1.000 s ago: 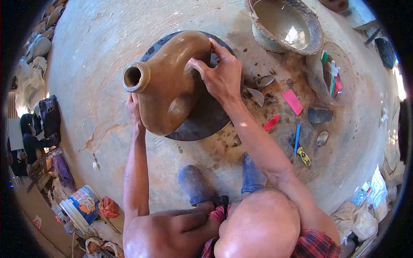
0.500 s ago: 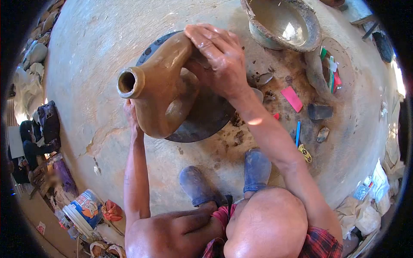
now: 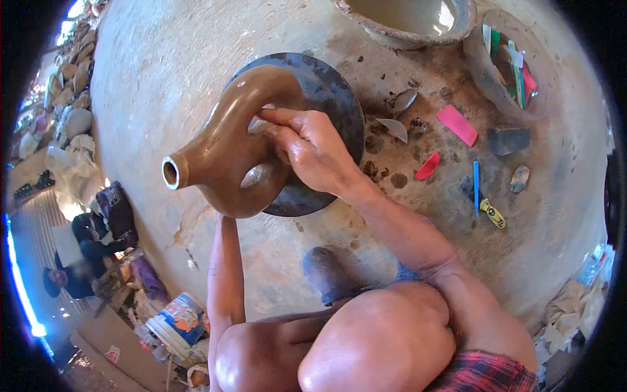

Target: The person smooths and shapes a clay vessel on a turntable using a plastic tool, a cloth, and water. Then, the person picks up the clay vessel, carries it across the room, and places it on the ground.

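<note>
A wet brown clay vessel (image 3: 225, 140) with a round spout and curved, tube-like arms stands on a dark round turntable (image 3: 333, 98). Its spout points to the left, and two openings show between the arms. My right hand (image 3: 310, 147) is at the upper opening, its fingers curled against the clay by the inner edge. Below the vessel comes up my left forearm (image 3: 226, 274); the hand itself is hidden behind the clay, so its fingers cannot be seen.
A basin of water (image 3: 405, 26) stands at the top. Beside it a bowl (image 3: 486, 78) holds coloured strips. On the floor lie a pink piece (image 3: 457, 125), a red piece (image 3: 428, 166), a dark block (image 3: 509, 141), a blue stick (image 3: 476, 189) and a yellow-handled tool (image 3: 493, 213).
My right hand has moved from the top of the vessel's curved arm down to the inner opening. My left fingers, partly showing before, are now hidden. The view has shifted.
</note>
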`<state>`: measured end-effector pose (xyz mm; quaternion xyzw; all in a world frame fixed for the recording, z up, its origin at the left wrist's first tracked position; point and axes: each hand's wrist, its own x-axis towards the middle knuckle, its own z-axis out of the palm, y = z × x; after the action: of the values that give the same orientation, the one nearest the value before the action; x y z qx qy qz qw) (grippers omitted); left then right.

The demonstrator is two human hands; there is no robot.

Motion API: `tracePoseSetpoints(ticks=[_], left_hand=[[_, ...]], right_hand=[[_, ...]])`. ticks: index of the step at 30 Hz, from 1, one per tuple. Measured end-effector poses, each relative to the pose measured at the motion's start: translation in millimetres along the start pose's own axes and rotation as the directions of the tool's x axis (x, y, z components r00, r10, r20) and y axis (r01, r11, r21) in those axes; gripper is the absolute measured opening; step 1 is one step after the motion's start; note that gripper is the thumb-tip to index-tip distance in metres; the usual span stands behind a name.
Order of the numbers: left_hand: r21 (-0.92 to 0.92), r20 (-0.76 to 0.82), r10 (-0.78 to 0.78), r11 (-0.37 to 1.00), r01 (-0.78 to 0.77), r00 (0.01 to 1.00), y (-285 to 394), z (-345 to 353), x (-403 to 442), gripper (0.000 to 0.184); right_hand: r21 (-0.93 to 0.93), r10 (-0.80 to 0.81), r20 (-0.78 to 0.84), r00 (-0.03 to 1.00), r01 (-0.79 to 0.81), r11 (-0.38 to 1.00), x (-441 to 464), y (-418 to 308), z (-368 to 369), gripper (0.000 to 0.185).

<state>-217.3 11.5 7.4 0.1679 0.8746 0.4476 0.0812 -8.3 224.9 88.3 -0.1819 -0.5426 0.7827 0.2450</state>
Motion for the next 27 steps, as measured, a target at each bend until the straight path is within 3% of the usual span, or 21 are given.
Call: tracePoseSetpoints(ticks=[3,5,6,7,8,15,17,20,24,27], left_hand=[[0.025,0.011,-0.004,1.000,0.003,1.000,7.0,-6.3,1.7,0.044],[0.040,0.011,-0.010,0.999,0.010,1.000,8.7,-10.4,0.6,0.044],[0.047,0.009,-0.014,0.999,0.014,1.000,9.3,-11.4,0.8,0.044],[0.051,0.008,-0.020,0.998,0.019,1.000,9.5,-13.2,-0.4,0.044],[0.057,0.006,-0.023,0.998,0.023,1.000,9.2,-13.8,-1.0,0.044],[0.086,-0.002,-0.038,0.996,0.038,0.999,11.3,-12.0,-7.7,0.045],[0.088,-0.006,-0.041,0.995,0.041,0.999,11.4,-12.0,-10.2,0.045],[0.096,-0.008,-0.049,0.994,0.050,0.999,12.3,-14.2,-12.8,0.045],[0.096,-0.013,-0.054,0.994,0.055,0.998,13.2,-14.6,-14.7,0.045],[0.097,-0.014,-0.058,0.994,0.059,0.998,11.5,-13.2,-16.6,0.045]], right_hand=[[0.114,0.103,0.085,0.991,-0.113,0.987,-5.0,-15.1,4.4,0.038],[0.128,0.037,0.050,0.998,-0.043,0.991,-12.9,-14.3,10.8,0.040],[-0.217,-0.056,0.076,0.996,0.071,0.974,-15.6,-14.7,6.7,0.037],[-0.531,-0.130,0.131,0.983,0.181,0.828,-18.2,-13.8,2.2,0.034],[-0.574,-0.161,0.137,0.977,0.210,0.791,-16.7,-9.5,-2.9,0.030],[-0.503,-0.171,0.137,0.976,0.218,0.837,-7.5,-3.5,-3.5,0.031],[-0.602,-0.224,0.173,0.959,0.283,0.747,-11.1,-2.2,-7.0,0.029],[-0.668,-0.171,0.193,0.966,0.257,0.698,-5.1,-4.3,-14.9,0.032],[-0.602,-0.156,0.195,0.968,0.243,0.760,-5.2,-6.1,-9.5,0.033],[-0.668,-0.285,0.193,0.939,0.339,0.662,-7.5,2.3,-15.7,0.031]])
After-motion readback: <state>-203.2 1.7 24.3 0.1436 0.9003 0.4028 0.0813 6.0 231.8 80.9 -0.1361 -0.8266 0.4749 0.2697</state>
